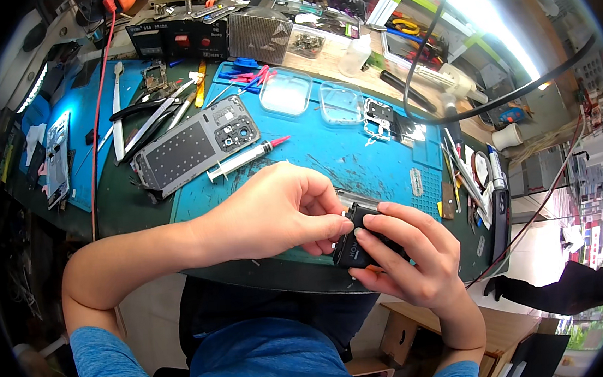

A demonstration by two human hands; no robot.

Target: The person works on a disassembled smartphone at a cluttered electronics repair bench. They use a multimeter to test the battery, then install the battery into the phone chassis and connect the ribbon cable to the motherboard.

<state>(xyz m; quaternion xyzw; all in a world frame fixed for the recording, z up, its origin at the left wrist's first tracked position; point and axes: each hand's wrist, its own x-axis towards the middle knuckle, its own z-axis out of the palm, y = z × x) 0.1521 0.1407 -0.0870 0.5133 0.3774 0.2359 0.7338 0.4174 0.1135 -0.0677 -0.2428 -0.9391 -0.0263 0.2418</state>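
Observation:
A black rectangular part, like a phone battery (351, 254), is held over the front of the blue work mat (210, 203). My right hand (413, 254) grips it with fingers curled across its face and side. My left hand (282, 211) is closed at its left edge, thumb and fingertips pinched there; what exactly they pinch is too small to make out. A pale metallic piece (355, 197) shows partly behind the hands. Beyond them lie a grey phone body (178, 155) with its perforated inner face up and a syringe with a pink tip (243, 161).
Tweezers and tools (153, 108), two clear boxes (285, 94), a phone frame (377, 115) and a black power unit (177, 42) surround the mat. Another phone (58, 161) lies left. A black cable (493, 102) hangs at upper right; a dark-clad person (557, 285) is partly visible at right.

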